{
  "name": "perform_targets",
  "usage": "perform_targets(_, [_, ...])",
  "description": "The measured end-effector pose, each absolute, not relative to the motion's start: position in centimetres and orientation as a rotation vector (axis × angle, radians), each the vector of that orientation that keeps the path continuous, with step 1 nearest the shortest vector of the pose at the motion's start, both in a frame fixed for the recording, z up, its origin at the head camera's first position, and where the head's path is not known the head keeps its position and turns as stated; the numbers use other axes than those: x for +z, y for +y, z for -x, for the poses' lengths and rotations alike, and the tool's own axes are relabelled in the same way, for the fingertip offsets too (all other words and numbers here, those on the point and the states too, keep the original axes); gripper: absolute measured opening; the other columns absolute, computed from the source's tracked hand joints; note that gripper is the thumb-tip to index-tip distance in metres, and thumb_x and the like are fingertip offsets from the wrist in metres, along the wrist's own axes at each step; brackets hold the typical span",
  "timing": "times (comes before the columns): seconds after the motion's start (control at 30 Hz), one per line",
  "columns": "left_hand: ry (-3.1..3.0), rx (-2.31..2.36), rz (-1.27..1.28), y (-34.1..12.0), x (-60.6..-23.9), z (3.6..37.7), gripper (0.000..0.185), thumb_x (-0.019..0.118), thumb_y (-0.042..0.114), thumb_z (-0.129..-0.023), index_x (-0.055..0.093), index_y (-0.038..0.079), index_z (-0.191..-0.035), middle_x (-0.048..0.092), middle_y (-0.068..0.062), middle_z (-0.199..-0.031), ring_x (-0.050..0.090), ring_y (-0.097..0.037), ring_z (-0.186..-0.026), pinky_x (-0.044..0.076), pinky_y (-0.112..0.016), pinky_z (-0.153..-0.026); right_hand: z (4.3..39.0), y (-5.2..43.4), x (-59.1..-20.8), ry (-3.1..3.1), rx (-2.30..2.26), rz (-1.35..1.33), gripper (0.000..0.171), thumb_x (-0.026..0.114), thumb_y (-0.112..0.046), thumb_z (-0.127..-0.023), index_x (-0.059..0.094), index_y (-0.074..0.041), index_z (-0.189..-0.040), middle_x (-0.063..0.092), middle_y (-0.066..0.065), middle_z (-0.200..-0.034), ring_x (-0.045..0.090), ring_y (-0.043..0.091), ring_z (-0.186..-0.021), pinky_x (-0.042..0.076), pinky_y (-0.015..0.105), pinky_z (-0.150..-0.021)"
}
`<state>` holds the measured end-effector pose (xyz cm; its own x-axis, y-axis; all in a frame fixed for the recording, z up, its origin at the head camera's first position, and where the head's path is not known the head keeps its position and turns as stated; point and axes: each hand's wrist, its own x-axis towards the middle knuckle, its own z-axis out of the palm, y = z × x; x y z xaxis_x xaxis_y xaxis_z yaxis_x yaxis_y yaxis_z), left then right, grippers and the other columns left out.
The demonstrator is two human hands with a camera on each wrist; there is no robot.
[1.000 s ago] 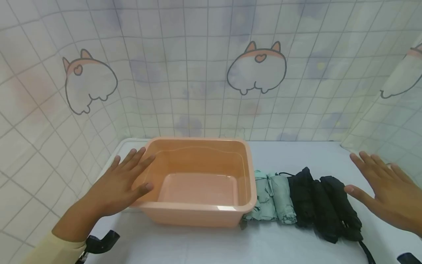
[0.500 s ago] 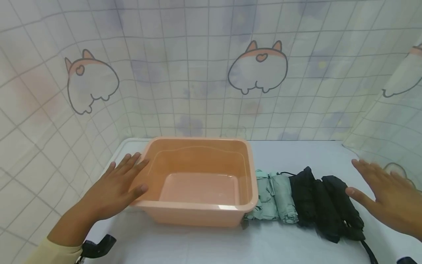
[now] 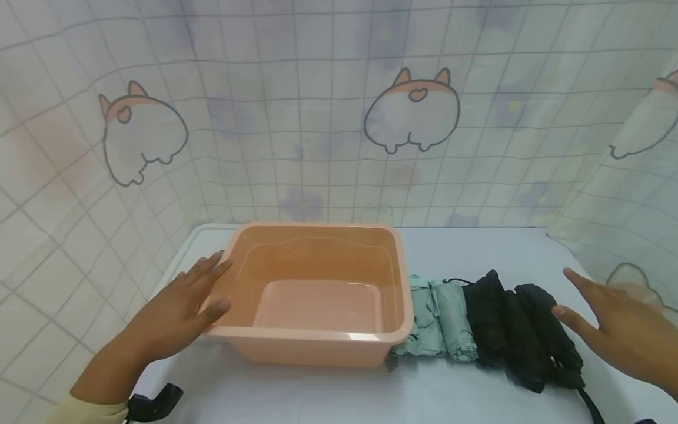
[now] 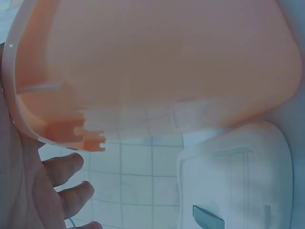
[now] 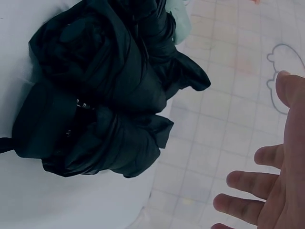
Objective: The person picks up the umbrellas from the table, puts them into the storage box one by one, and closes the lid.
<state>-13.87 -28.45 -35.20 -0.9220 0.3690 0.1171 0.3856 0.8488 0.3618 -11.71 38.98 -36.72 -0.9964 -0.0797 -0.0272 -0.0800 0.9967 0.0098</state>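
Note:
My left hand (image 3: 177,309) is at the left rim of a peach plastic basin (image 3: 312,347), thumb on the inner side and the other fingers along the outside. In the left wrist view, its fingers (image 4: 76,198) are extended past the basin's rim (image 4: 10,62). My right hand (image 3: 625,330) hovers at the far right, fingers extended and holding nothing. Nearest to it lie several black rolled fabric bundles (image 3: 529,335), resembling folded umbrellas; one has a strap. Two mint-green rolled bundles (image 3: 439,318) lie between them and the basin.
A white tabletop (image 3: 328,394) carries everything. Behind the basin's left side shows the edge of a white plastic container (image 4: 238,167). Curtains with a grid and corgi print (image 3: 328,147) surround the table at the back and both sides.
My left hand has come down and left to the basin's rim. My right hand has lowered slightly beside the black bundles. The basin and bundles stay in place.

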Motion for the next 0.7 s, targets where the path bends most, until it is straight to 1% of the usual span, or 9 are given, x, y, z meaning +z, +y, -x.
perform_targets(0.1, [-2.972, -0.593, 0.611, -28.5, -35.3, 13.9, 0.068, 0.052, 0.041, -0.106, 0.023, 0.024, -0.165, 0.02, -0.008, -0.169, 0.018, -0.041, -0.153, 0.019, -0.068, -0.115, 11.7, 39.3, -36.9, 3.07, -0.03, 0.084, 0.098, 0.048, -0.063, -0.101, 0.016, 0.012, -0.155, 0.039, 0.05, -0.137, 0.043, 0.07, -0.118, 0.038, 0.079, -0.085])
perform_targets(0.23, [-2.94, -0.585, 0.622, -28.7, -35.5, 13.9, 0.067, 0.052, 0.041, -0.106, 0.025, 0.023, -0.164, 0.025, -0.01, -0.167, 0.025, -0.043, -0.15, 0.026, -0.073, -0.108, 11.7, 39.6, -37.4, 3.054, -0.055, 0.069, 0.097, 0.048, -0.063, -0.101, 0.015, 0.01, -0.156, 0.04, 0.05, -0.135, 0.041, 0.072, -0.116, 0.038, 0.08, -0.082])
perform_targets(0.33, [-2.918, -0.587, 0.62, -28.8, -35.7, 13.9, 0.065, 0.053, 0.04, -0.106, 0.029, 0.022, -0.163, 0.031, -0.013, -0.165, 0.032, -0.045, -0.147, 0.031, -0.074, -0.104, 11.8, 39.8, -37.8, 3.056, -0.075, 0.069, 0.096, 0.049, -0.062, -0.101, 0.017, 0.011, -0.155, 0.041, 0.05, -0.135, 0.041, 0.072, -0.116, 0.038, 0.081, -0.08])
perform_targets(0.5, [-2.891, -0.602, 0.609, -29.0, -35.9, 13.9, 0.062, 0.053, 0.038, -0.106, 0.032, 0.022, -0.162, 0.036, -0.016, -0.162, 0.038, -0.047, -0.143, 0.034, -0.073, -0.103, 11.9, 40.1, -38.4, 3.048, -0.106, 0.063, 0.092, 0.046, -0.06, -0.103, 0.023, 0.014, -0.152, 0.043, 0.049, -0.134, 0.044, 0.069, -0.115, 0.04, 0.079, -0.081])
perform_targets(0.63, [-2.867, -0.634, 0.609, -29.2, -36.2, 13.8, 0.061, 0.053, 0.035, -0.106, 0.032, 0.024, -0.162, 0.037, -0.014, -0.161, 0.039, -0.047, -0.142, 0.034, -0.073, -0.103, 12.1, 40.3, -38.7, 3.03, -0.114, 0.043, 0.091, 0.045, -0.061, -0.103, 0.025, 0.015, -0.15, 0.043, 0.05, -0.132, 0.044, 0.069, -0.115, 0.041, 0.079, -0.081])
perform_targets(0.7, [-2.853, -0.653, 0.614, -29.2, -36.3, 13.8, 0.061, 0.053, 0.034, -0.106, 0.032, 0.024, -0.162, 0.037, -0.013, -0.162, 0.039, -0.047, -0.142, 0.034, -0.073, -0.103, 12.2, 40.4, -38.8, 3.02, -0.122, 0.031, 0.091, 0.045, -0.061, -0.103, 0.026, 0.015, -0.149, 0.042, 0.051, -0.132, 0.045, 0.069, -0.114, 0.042, 0.078, -0.08])
